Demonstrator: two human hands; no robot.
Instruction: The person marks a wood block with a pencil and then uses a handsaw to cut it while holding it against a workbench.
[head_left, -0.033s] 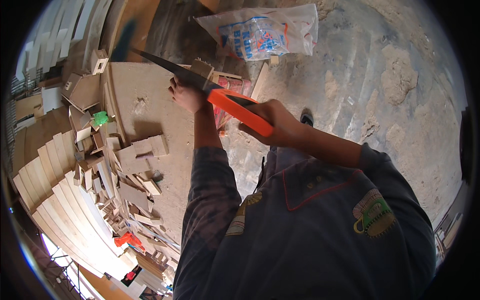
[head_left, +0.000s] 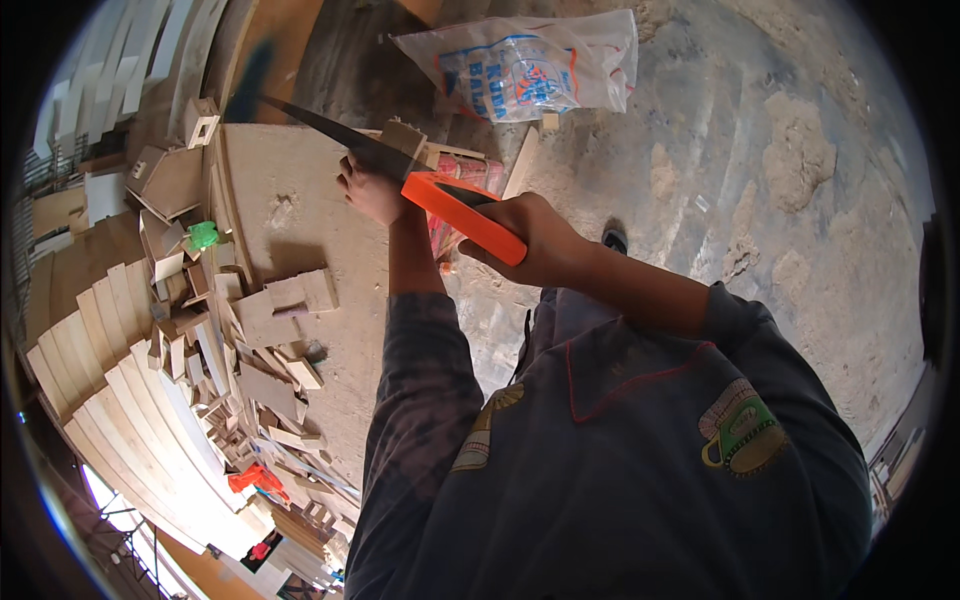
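My right hand (head_left: pixel 535 235) is wrapped round the orange handle of a handsaw (head_left: pixel 455 212). The saw's dark blade slants away to the far left, over the corner of a wooden work board (head_left: pixel 330 225). Close beside the blade, my left hand (head_left: pixel 378 192) is closed at the board's edge, its fingers curled. A short piece of wood (head_left: pixel 403 137) shows just beyond the blade, and my left hand seems to grip its near part; hand and blade hide the contact.
Wood offcuts (head_left: pixel 270 390) are heaped on the left, with a green crumpled thing (head_left: pixel 203 235) and an orange one (head_left: pixel 258 480). A printed clear plastic bag (head_left: pixel 520 65) lies on the dusty floor (head_left: pixel 700 130) ahead. A red crate-like thing (head_left: pixel 478 172) stands beside the board.
My right hand has pushed the saw a little forward and to the left. My left hand has stayed in place.
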